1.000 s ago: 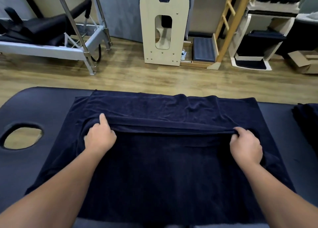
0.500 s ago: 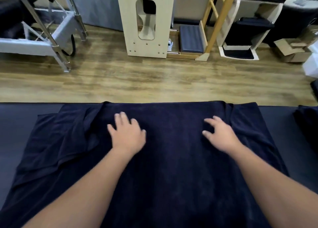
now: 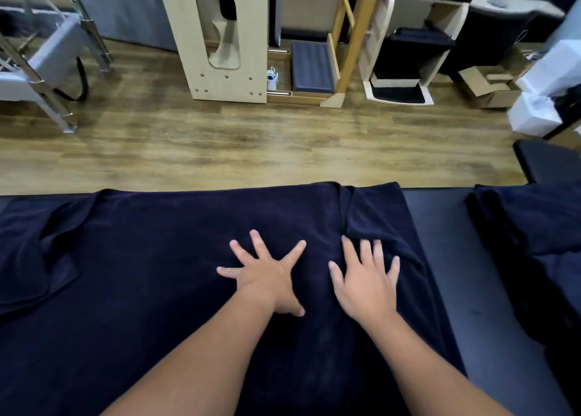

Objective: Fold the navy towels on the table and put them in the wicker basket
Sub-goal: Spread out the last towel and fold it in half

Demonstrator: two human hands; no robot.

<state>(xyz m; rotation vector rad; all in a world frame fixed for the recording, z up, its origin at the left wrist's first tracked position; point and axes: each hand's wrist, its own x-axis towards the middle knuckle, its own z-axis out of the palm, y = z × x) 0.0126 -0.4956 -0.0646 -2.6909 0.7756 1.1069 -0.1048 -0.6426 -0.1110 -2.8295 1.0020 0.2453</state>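
A plush navy terry towel [image 3: 157, 274] lies spread over the dark padded table [image 3: 440, 227], reaching its far edge, with rumpled folds at both ends. The left hand [image 3: 267, 277] presses flat on it, fingers splayed wide; the right hand [image 3: 366, 283] rests flat beside it, fingers straight. More navy towels [image 3: 528, 242] are heaped toward the table's right end.

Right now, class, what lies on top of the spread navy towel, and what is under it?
Both hands rest flat on the navy towel: left hand, right hand, fingers spread. Under it the dark table shows only past the towel's right edge; the rest is covered.
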